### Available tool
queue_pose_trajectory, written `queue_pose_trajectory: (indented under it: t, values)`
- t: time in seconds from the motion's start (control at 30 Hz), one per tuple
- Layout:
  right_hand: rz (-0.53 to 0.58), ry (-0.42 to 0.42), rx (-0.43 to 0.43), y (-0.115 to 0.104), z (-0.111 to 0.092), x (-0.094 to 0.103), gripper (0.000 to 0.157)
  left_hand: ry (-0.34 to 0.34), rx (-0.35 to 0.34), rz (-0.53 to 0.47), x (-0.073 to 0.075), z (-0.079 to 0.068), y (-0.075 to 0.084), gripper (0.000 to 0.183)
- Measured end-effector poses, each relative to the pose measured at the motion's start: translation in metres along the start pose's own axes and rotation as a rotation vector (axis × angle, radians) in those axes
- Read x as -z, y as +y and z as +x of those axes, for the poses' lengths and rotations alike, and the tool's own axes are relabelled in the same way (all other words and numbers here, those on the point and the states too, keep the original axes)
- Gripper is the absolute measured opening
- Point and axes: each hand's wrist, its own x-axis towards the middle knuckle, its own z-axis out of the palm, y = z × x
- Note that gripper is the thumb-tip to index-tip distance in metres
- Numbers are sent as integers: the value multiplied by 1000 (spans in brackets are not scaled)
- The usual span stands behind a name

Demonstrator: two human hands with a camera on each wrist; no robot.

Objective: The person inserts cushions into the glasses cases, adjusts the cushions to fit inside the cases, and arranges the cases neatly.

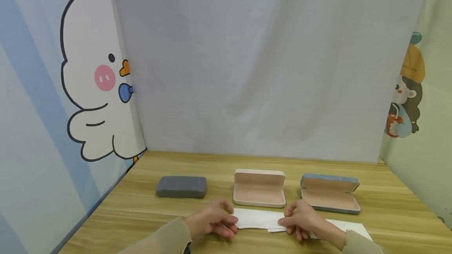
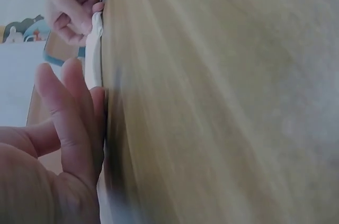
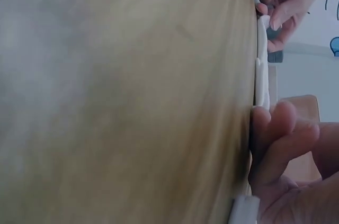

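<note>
A white folded cloth (image 1: 257, 218) lies as a flat strip on the table in front of the cases, with a small flap showing at its lower right. My left hand (image 1: 219, 219) pinches its left end between thumb and fingers. At the other end my right hand (image 1: 301, 219) pinches the strip, thumb on top. In the right wrist view the cloth (image 3: 262, 81) shows edge-on as a thin layered band between both hands. Just behind it stands an open pale pink glasses case (image 1: 259, 195), lid raised.
A closed grey glasses case (image 1: 181, 187) sits at the left. To the right is an open blue glasses case (image 1: 331, 199) with a pale lining. Another white piece (image 1: 349, 227) lies partly under my right wrist. A white curtain (image 1: 254, 69) hangs behind the wooden table (image 1: 134, 207).
</note>
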Motion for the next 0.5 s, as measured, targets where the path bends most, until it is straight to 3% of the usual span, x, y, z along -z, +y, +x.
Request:
queue_pose_trajectory:
  t: [0.3, 0.5]
  values:
    - [-45, 20, -6, -6, 2, -9, 20, 75, 5, 33, -12, 3, 5, 15]
    - [32, -26, -19, -11, 6, 1, 18, 46, 6, 8, -8, 7, 10, 6]
